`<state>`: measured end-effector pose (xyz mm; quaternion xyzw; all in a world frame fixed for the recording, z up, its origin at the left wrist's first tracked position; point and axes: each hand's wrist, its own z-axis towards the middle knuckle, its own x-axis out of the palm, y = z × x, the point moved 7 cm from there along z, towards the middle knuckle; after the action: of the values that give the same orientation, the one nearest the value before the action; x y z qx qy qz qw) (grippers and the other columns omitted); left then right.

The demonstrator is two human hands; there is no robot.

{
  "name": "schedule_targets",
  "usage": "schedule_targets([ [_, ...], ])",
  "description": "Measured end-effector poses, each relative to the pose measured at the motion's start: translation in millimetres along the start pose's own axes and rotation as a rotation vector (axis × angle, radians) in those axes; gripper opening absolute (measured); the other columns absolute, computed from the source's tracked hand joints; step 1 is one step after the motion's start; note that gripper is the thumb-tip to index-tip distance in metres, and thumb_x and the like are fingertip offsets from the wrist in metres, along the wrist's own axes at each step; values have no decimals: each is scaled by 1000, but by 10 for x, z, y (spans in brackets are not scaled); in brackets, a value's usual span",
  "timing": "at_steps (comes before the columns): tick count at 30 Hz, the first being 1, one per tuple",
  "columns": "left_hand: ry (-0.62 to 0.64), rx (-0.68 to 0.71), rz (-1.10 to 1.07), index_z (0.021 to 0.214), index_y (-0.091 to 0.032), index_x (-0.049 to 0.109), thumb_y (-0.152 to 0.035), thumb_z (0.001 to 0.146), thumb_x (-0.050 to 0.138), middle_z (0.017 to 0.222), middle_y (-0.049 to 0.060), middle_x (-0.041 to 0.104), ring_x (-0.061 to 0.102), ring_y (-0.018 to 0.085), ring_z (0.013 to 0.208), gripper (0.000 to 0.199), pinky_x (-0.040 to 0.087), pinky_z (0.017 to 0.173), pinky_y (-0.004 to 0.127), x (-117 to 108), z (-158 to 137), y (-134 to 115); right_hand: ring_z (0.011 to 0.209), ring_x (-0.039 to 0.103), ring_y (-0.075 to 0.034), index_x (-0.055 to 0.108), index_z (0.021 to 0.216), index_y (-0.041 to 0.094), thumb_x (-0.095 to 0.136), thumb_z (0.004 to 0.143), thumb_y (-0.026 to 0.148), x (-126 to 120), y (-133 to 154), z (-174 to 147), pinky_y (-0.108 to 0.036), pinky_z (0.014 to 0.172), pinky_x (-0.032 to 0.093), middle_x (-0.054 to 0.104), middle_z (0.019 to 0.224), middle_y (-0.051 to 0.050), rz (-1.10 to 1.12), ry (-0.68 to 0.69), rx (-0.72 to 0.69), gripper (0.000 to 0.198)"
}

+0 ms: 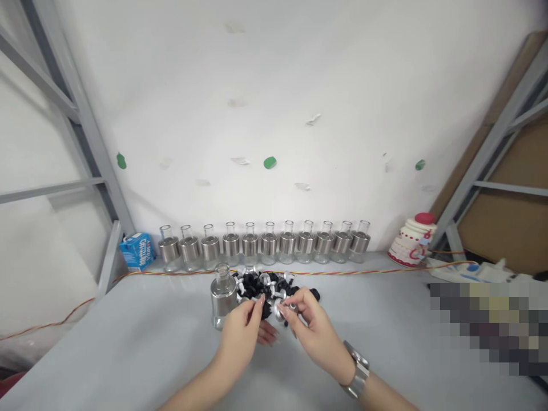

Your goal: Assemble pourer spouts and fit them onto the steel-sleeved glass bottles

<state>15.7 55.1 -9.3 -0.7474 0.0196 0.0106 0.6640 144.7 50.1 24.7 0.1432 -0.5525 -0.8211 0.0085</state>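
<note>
My left hand (240, 331) is closed in a pinch around a small black part (266, 310). Facing it, my right hand (314, 328), with a metal watch on the wrist, pinches a silvery stopper-like piece with a round disc (278, 311). The two parts are close together; whether they touch I cannot tell. Just behind the hands lies a pile of black and silver-white stopper parts (257, 281). A glass bottle with a metal band (223, 294) stands upright beside my left hand.
Several similar bottles (231, 244) line the wall. A red-yellow wire (363, 272) runs along the grey table (171, 337) in front of them. A blue carton (137, 251) stands at the left, a white-and-red jar (413, 240) at the right. Metal frame posts flank the table.
</note>
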Motion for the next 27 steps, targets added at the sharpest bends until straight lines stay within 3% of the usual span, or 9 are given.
schedule_targets([
  [16, 30, 93, 39, 67, -19, 49, -52, 75, 42, 54, 4, 66, 64, 22, 50, 35, 51, 46, 29, 1, -7, -1, 49, 37, -7, 41, 81, 20, 45, 83, 36, 18, -52, -11, -19, 44, 29, 49, 67, 2, 60, 12, 32, 16],
  [27, 29, 40, 20, 64, -19, 48, -52, 73, 45, 50, 3, 65, 63, 22, 47, 34, 50, 44, 30, 33, -39, 7, 51, 39, -8, 42, 80, 21, 46, 83, 37, 26, -110, -22, -19, 47, 31, 48, 66, 3, 84, 10, 47, 17],
])
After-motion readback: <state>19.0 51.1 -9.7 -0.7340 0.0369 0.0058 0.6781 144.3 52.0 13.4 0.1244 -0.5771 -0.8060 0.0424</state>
